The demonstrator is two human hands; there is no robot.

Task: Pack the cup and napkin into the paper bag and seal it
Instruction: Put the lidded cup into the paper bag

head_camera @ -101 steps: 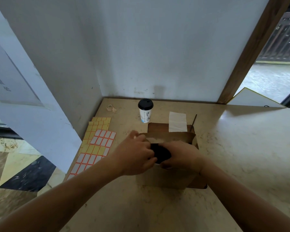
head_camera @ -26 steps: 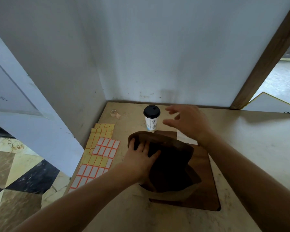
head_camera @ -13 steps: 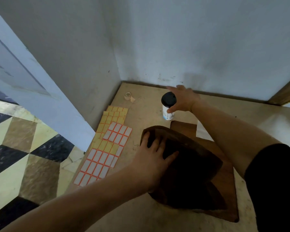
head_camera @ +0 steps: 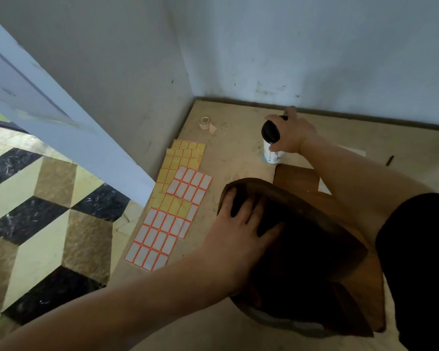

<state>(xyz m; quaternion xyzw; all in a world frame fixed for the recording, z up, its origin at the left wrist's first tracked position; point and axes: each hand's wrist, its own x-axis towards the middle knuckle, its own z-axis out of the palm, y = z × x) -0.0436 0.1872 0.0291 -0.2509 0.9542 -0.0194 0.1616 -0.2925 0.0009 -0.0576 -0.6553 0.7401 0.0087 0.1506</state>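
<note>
Cup (head_camera: pixel 271 145), black lid, tilted at back of tabletop (head_camera: pixel 238 153), right hand (head_camera: pixel 293 134) curled round it. Paper bag (head_camera: pixel 302 239) stands open w/ left hand (head_camera: pixel 235 239) fingers spread over its near rim. Napkin (head_camera: pixel 326 188) mostly hidden behind right arm. Label sheets (head_camera: pixel 173 206) left of bag.

We see soft, dim daylight; the open brown paper bag's (head_camera: pixel 302 249) interior sinks into deep shadow, the pale blue wall (head_camera: pixel 314 46) looks evenly lit, and straight lines bow at the edges.
</note>
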